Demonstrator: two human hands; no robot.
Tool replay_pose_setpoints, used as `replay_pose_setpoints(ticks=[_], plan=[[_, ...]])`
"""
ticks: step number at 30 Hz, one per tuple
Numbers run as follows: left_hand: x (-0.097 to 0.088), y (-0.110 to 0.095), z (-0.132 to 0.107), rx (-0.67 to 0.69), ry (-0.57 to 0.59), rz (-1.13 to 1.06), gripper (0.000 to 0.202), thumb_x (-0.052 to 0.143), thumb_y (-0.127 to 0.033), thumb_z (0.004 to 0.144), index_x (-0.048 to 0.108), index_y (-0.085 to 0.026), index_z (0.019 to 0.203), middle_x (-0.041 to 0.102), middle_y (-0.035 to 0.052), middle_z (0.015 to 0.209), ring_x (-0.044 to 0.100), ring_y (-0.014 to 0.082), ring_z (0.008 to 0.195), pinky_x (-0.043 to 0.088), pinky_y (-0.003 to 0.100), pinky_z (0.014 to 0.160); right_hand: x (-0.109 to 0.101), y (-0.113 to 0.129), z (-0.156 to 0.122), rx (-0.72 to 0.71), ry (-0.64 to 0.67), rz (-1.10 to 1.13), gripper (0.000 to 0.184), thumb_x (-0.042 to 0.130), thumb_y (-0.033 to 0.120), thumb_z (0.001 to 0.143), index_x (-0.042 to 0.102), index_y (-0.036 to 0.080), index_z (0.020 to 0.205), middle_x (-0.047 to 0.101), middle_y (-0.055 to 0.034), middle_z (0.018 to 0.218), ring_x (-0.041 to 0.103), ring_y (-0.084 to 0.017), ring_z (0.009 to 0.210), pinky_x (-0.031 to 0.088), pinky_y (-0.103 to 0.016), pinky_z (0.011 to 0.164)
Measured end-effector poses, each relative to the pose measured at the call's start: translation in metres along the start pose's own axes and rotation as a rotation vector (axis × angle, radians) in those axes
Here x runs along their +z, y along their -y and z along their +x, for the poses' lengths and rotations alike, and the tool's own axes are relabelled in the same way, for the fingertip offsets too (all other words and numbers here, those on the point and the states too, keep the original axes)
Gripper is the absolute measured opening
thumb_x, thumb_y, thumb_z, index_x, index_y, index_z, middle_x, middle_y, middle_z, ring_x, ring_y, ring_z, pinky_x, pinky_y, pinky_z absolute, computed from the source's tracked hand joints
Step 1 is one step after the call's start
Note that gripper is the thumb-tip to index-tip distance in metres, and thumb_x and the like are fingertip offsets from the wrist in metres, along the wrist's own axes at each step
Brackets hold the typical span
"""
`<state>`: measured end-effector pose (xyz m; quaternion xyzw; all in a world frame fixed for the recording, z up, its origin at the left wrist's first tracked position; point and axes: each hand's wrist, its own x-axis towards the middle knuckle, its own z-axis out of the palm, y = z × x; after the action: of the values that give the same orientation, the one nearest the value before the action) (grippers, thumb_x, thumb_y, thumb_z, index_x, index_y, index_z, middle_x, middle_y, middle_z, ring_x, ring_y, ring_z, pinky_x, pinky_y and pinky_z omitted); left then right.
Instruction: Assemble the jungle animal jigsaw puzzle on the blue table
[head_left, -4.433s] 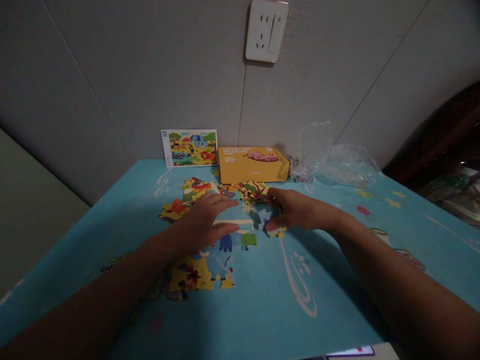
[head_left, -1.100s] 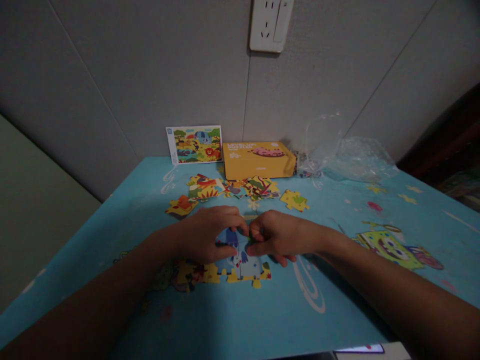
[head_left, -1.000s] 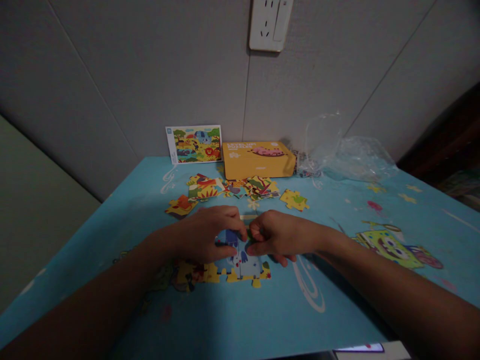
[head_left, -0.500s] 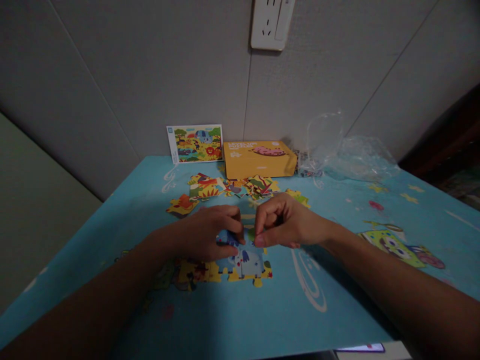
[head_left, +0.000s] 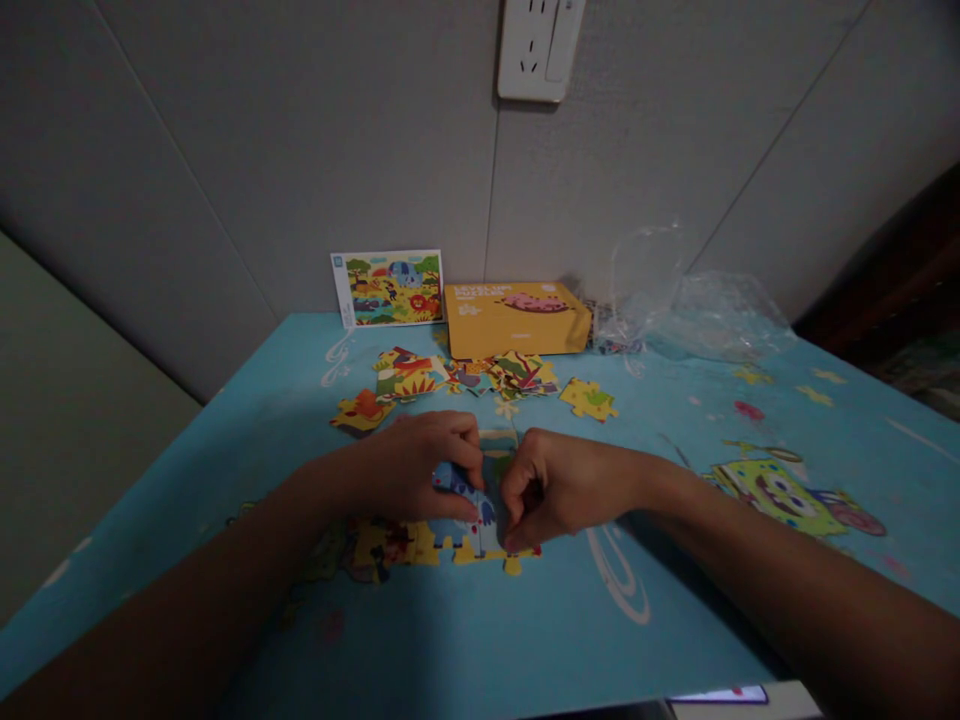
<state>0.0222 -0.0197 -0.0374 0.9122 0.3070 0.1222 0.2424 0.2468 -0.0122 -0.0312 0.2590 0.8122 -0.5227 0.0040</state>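
1. joined puzzle section (head_left: pixel 448 540), one: flat near the middle of the surface, partly covered by both hands; blue elephant print above a yellow lower edge with tabs.
2. left hand (head_left: pixel 420 465): over the left part of the section; thumb and forefinger apart, blue print showing between them.
3. right hand (head_left: pixel 566 485): over the section's right end, just beside the left hand; fingers curled, thumb low near the yellow edge; whether they are clamped on a piece cannot be told.
4. heap of loose pieces (head_left: pixel 517 372): overlapping, beyond the hands, before the box.
5. yellow piece with green print (head_left: pixel 589 399): alone, right of the heap.
6. orange-and-yellow piece (head_left: pixel 363 410): left of the heap, near the left hand.
7. picture card (head_left: pixel 394 290): animal scene, propped upright by the wall.
8. yellow box (head_left: pixel 517 325): beside the card, marked "level up puzzles".
9. clear plastic bag (head_left: pixel 720 315): crumpled, right of the box.
10. surface (head_left: pixel 525 640): blue, printed with cartoon figures.
11. wall socket (head_left: pixel 540 50): white, above the box.
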Motion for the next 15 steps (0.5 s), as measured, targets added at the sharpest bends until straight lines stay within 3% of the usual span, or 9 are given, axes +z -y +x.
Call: replay_pose_setpoints(ticks=[5, 9, 11, 13, 15], plan=[[-0.001, -0.002, 0.001, -0.014, -0.008, -0.017, 0.022, 0.082, -0.034, 0.071, 0.070, -0.020, 0.083, 0.058, -0.0001, 0.091, 0.058, 0.0150, 0.085, 0.044, 0.024, 0.074, 0.013, 0.002, 0.001, -0.092, 0.140, 0.034, 0.023, 0.076, 0.037, 0.076, 0.076, 0.013, 0.077, 0.065, 0.0017, 0.062, 0.051, -0.006, 0.051, 0.041, -0.018, 0.052], [0.002, -0.001, 0.001, 0.004, -0.024, 0.014, 0.012, 0.076, -0.028, 0.077, 0.068, -0.019, 0.082, 0.058, -0.0001, 0.088, 0.057, 0.0140, 0.081, 0.043, 0.024, 0.072, 0.013, 0.002, 0.002, -0.132, 0.090, 0.066, 0.018, 0.073, 0.031, 0.077, 0.075, 0.014, 0.075, 0.066, 0.0007, 0.065, 0.054, -0.007, 0.054, 0.041, -0.020, 0.054], [0.005, 0.002, 0.002, 0.020, -0.085, 0.060, 0.005, 0.068, -0.022, 0.082, 0.067, -0.018, 0.079, 0.058, 0.0006, 0.084, 0.056, 0.0140, 0.078, 0.043, 0.025, 0.071, 0.007, 0.001, 0.003, -0.113, -0.071, 0.050, 0.017, 0.070, 0.030, 0.079, 0.074, 0.013, 0.077, 0.062, 0.0020, 0.060, 0.050, -0.008, 0.051, 0.039, -0.022, 0.052], [0.006, 0.007, 0.005, 0.016, -0.221, 0.158, 0.010, 0.062, -0.019, 0.084, 0.068, -0.017, 0.077, 0.059, 0.0023, 0.083, 0.056, 0.0162, 0.082, 0.044, 0.029, 0.076, -0.003, -0.002, 0.005, -0.067, -0.374, -0.079, 0.019, 0.066, 0.030, 0.083, 0.074, 0.014, 0.077, 0.059, 0.0018, 0.057, 0.047, -0.009, 0.050, 0.038, -0.024, 0.052], [0.006, 0.014, 0.008, -0.054, -0.414, 0.296, 0.010, 0.061, -0.020, 0.084, 0.071, -0.019, 0.083, 0.061, 0.0049, 0.090, 0.056, 0.0209, 0.092, 0.044, 0.036, 0.086, -0.015, -0.008, 0.007, -0.005, -0.726, -0.330, 0.017, 0.063, 0.028, 0.084, 0.074, 0.015, 0.079, 0.063, -0.0022, 0.064, 0.053, -0.013, 0.058, 0.043, -0.029, 0.060]])
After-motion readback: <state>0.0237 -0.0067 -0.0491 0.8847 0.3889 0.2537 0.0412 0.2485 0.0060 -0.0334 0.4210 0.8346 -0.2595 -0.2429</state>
